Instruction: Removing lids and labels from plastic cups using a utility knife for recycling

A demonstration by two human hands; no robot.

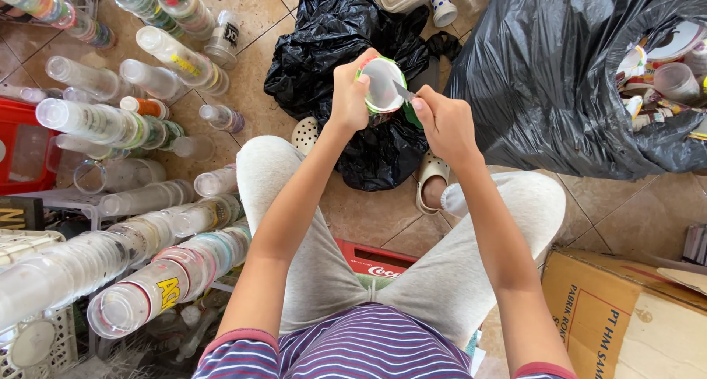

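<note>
At frame centre top, the left hand (350, 99) grips a plastic cup (381, 84) while the right hand (444, 125) presses a small blade (403, 92) to its rim. Stacked clear cups (110, 268) fill the left side; a large black bag (560, 77) sits upper right.

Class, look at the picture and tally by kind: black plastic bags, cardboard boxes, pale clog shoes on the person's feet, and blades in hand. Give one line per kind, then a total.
Black plastic bags: 2, a small one and a large one
Cardboard boxes: 1
Pale clog shoes: 2, one and another
Blades: 1, in the right hand
Total: 6
</note>
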